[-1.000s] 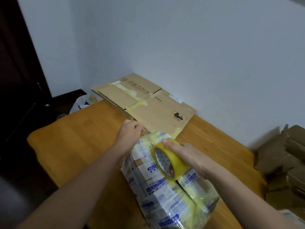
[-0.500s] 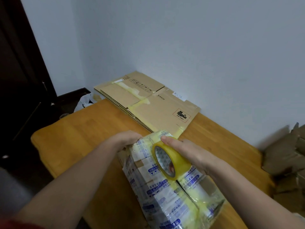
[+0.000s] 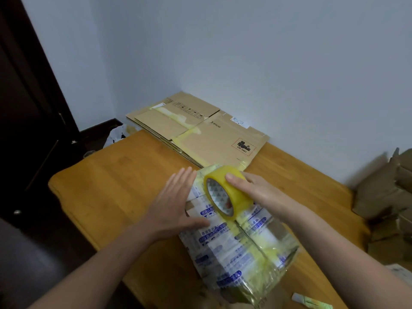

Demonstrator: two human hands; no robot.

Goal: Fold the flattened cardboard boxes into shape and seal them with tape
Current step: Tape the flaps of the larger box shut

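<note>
A folded box (image 3: 236, 248), glossy with tape over blue and white printing, stands on the wooden table (image 3: 116, 188) in front of me. My right hand (image 3: 256, 192) grips a yellowish tape roll (image 3: 227, 195) on edge on the box's top, near its far end. My left hand (image 3: 176, 201) lies flat with straight fingers against the box's left side, its thumb on the top. A yellowish tape strip runs along the top seam toward me.
Flattened cardboard boxes (image 3: 198, 132) lie stacked at the table's far edge by the wall corner. More brown boxes (image 3: 388, 197) pile up at the right. A small pale object (image 3: 310, 301) lies near the front right. A dark door (image 3: 26, 108) stands at the left.
My left hand has left the box's far end, opened, and now lies flat against its left side. My right hand still holds the tape roll on top.
</note>
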